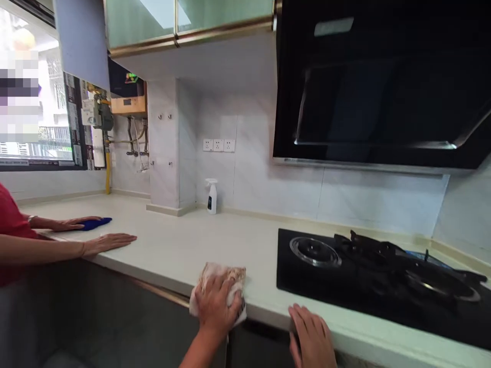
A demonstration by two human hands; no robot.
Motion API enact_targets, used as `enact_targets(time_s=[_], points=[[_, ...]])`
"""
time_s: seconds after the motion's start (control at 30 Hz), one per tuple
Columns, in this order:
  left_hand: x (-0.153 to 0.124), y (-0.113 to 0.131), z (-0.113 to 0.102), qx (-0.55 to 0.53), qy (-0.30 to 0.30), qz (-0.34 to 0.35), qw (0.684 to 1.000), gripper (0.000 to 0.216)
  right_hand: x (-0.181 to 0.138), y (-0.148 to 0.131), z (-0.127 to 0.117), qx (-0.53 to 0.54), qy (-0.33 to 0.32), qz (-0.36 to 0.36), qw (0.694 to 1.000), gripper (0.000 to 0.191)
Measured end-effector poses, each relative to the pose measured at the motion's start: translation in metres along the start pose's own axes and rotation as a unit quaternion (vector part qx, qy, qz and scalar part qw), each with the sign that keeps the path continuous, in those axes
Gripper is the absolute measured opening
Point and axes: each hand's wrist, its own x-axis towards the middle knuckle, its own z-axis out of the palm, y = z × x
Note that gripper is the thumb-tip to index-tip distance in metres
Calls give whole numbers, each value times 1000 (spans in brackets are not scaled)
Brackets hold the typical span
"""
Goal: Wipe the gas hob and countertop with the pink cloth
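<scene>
A stained, whitish cloth [238,273] lies bunched at the front edge of the pale countertop [184,250], with a corner hanging over the side. My left hand [215,304] is closed over it, fingers curved and pressing it against the counter; part of the cloth is hidden under the palm. To the right, my right hand [312,335] rests with its fingers stretched over the counter's front edge, holding nothing. It is near the black gas stove [368,301] but apart from it.
A co-worker in a red top stands at left, one hand [72,225] on a blue cloth [94,223] and the other hand [111,243] flat on the counter. A white spray bottle [212,198] stands by the wall. The range hood [368,92] overhangs the stove.
</scene>
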Motion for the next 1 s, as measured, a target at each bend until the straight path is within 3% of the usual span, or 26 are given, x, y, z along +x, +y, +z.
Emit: enact_targets(time_s=[0.13,0.27,0.4,0.53,0.63,0.77,0.9,0.93,1.0], points=[[7,10,-6,-2,-62,-32,998,26,9,-4,-30,18,-87,8,996,58],[11,12,-8,0,-110,-57,992,24,17,-11,-41,26,-132,29,991,56],[12,17,-8,-5,-141,-86,986,26,17,-22,-38,34,-113,71,990,54],[9,33,-3,-15,-116,-143,983,29,19,-29,-31,64,-72,110,989,49],[7,59,-1,-33,-116,-166,979,32,19,-26,-30,90,-69,116,987,48],[2,115,-2,-84,-169,-135,973,42,16,-12,-35,179,-64,115,975,48],[-11,179,9,-164,-210,-53,962,49,14,5,-46,328,2,231,916,36],[-15,192,13,-183,-211,-28,960,48,15,8,-49,335,24,260,906,35],[-19,210,22,-203,-212,13,956,45,17,14,-53,281,65,286,914,37]])
